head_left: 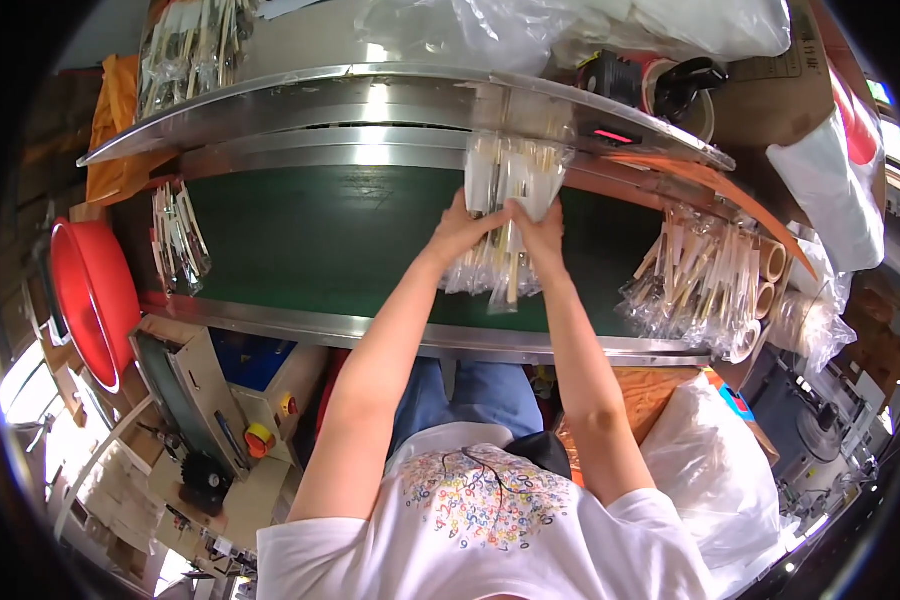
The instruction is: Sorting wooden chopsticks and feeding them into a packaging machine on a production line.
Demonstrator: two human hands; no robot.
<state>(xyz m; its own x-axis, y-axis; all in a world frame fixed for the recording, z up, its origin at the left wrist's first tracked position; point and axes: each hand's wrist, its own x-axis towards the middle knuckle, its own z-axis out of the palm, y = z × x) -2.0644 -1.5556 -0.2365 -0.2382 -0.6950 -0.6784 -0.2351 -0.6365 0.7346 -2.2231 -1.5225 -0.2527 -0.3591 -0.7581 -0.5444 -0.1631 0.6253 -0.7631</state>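
Over the green belt, both my hands are closed on a bundle of clear-wrapped stick packets [515, 175], which hold thin pale sticks and white paper. My left hand [459, 234] grips the bundle's left side, and my right hand [540, 234] grips its right side; the thumbs nearly meet on the front. The packets stick out above and below my fingers, their clear ends hanging toward me. Similar packets lie in a large heap [692, 268] at the belt's right end. A smaller group of them [178, 238] lies at its left end.
The green conveyor belt [310, 240] runs between metal rails, under a raised steel ledge [290, 92]. On the ledge stand a black tape dispenser [688, 86] and plastic bags. A red basin [95, 305] is at the left, rolls [772, 260] at the right, a white sack [715, 465] beside me.
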